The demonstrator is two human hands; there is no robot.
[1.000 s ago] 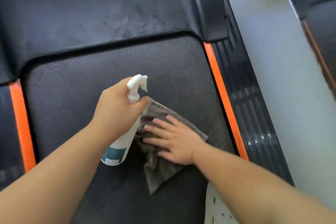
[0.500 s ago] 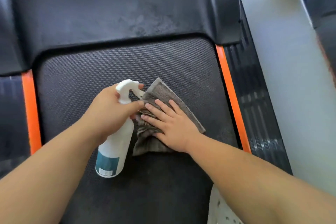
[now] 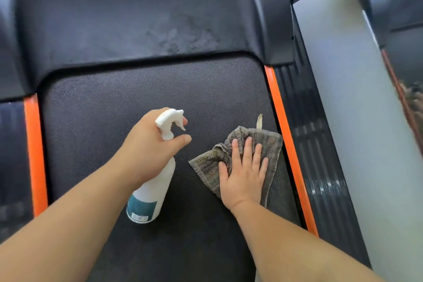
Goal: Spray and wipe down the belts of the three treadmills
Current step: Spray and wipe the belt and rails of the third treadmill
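Belt fills mid-view, dark w/ a fine dotted weave, running near to far under you. Cloth, grey & rumpled, lies on its right half, right edge just beside the orange right strip. A small tag sticks out at the cloth's far edge. Your right hand lies flat on the cloth, fingers straight & spread: pressing, not gripping. Your left hand is wrapped round the neck of the bottle, left of the cloth & apart from it. Forefinger sits out front by the trigger, nozzle aimed far-right. Bottle base looks close to the belt; can't tell if it touches.

Step, as I read it: wipe pass on this belt's far end, right side. Next move prob. calls for firm flat pressure, sweeping the cloth left across the full width & keeping it out of the gap under the hood. After that, spray & wipe the nearer sections. Can't judge which of the 3 machines this is. A 2nd treadmill shows far right, past the pale floor.

Outward: hood has a spotty, wet-looking patch right of centre. Left strip, also orange, edges the belt's left side. A ribbed rail runs right of the right strip.

Writing: bottle has a teal label & a barcode near its base. No text legible, no brand seen.
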